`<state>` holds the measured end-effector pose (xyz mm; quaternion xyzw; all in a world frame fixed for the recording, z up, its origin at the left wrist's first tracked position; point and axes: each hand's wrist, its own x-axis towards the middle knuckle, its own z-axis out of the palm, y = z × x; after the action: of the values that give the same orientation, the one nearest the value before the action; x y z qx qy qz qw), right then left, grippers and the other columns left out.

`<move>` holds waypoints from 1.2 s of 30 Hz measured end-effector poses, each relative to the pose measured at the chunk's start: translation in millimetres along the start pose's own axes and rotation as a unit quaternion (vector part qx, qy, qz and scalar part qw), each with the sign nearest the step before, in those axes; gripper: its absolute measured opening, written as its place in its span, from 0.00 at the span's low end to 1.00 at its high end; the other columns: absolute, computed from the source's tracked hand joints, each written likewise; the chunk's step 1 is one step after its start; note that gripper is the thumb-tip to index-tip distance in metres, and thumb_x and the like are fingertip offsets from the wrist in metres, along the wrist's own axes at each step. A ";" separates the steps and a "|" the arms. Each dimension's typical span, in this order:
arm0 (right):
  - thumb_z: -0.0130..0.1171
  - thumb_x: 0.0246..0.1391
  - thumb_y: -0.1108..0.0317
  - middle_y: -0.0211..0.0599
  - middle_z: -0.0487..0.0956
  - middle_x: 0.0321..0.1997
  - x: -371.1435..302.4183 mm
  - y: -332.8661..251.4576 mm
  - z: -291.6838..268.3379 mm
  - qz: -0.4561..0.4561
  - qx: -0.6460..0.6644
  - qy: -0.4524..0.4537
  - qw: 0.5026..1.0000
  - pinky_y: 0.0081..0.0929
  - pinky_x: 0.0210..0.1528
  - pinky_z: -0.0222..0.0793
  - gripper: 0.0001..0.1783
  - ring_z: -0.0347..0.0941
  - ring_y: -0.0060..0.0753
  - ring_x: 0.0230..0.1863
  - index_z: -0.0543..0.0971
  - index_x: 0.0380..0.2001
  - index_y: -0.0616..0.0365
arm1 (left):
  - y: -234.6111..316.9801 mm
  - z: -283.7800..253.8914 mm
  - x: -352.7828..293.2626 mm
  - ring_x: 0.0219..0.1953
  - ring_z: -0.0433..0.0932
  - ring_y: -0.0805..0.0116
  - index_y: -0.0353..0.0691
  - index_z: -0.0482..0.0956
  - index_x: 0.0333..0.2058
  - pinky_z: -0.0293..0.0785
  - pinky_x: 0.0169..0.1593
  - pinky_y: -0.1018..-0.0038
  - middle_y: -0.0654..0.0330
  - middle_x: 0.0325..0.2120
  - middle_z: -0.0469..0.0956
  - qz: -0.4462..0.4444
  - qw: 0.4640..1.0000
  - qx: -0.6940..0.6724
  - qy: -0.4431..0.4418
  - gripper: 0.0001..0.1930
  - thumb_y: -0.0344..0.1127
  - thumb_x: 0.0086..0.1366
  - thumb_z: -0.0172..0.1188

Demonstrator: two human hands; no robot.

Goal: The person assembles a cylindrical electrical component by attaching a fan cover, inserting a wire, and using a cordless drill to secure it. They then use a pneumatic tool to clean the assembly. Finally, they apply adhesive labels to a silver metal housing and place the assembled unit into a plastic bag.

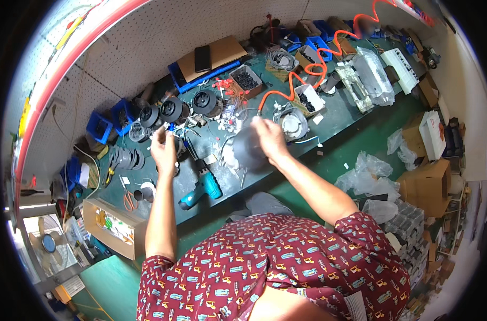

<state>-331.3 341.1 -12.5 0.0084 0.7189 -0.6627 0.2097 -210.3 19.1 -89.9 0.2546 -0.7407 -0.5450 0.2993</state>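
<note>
Here, the right hand [270,140] curls its fingers on a dark round part [247,147] above the green table [337,115]; I can't tell if the left hand's [164,151] fingers pinch anything. Behind sit 3 black round things [205,102], then a dotted wall [163,37].

Dark round part [247,147] blurred at the right hand [270,140]
Whatever the left hand [164,151] pinches is too small to tell; patterned shirt [216,267] cut off below.

The blurred dark cover [248,147] is probably matt plastic, the teal drill [205,188] smooth plastic.
</note>
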 end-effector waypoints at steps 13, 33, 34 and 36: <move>0.59 0.68 0.44 0.28 0.80 0.31 -40.9 -48.9 -43.2 -0.181 -0.008 0.028 0.983 0.24 0.41 0.71 0.27 0.74 0.20 0.36 0.82 0.38 0.62 | 214.5 117.2 -137.4 0.36 0.79 0.72 0.34 0.61 0.68 0.76 0.40 0.74 0.54 0.38 0.81 -0.078 0.958 -0.032 -0.274 0.41 0.39 0.62 0.71; 0.60 0.61 0.69 0.28 0.81 0.30 94.3 62.6 -258.4 0.002 0.029 -0.147 0.989 0.20 0.29 0.70 0.11 0.73 0.16 0.28 0.83 0.43 0.65 | 210.0 265.7 -137.8 0.42 0.86 0.62 0.32 0.72 0.58 0.88 0.42 0.63 0.55 0.45 0.83 -0.286 0.921 -0.226 -0.134 0.25 0.36 0.64 0.53; 0.60 0.60 0.69 0.31 0.84 0.32 96.0 66.7 -259.7 0.027 0.020 -0.159 0.987 0.21 0.31 0.71 0.12 0.75 0.18 0.29 0.83 0.43 0.66 | 208.0 271.0 -137.2 0.43 0.86 0.63 0.30 0.70 0.59 0.88 0.41 0.63 0.54 0.45 0.83 -0.292 0.921 -0.226 -0.125 0.25 0.37 0.65 0.53; 0.61 0.58 0.68 0.37 0.86 0.36 98.3 72.1 -258.8 0.008 -0.027 -0.162 0.986 0.25 0.38 0.75 0.14 0.79 0.22 0.33 0.83 0.45 0.65 | 208.6 275.9 -134.7 0.42 0.86 0.62 0.29 0.69 0.59 0.88 0.41 0.63 0.53 0.44 0.82 -0.296 0.926 -0.195 -0.131 0.26 0.36 0.65 0.54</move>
<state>-475.2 571.3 -102.9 -0.0991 0.6926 -0.6341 0.3292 -326.8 352.2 25.3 0.3249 -0.5438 -0.7708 0.0682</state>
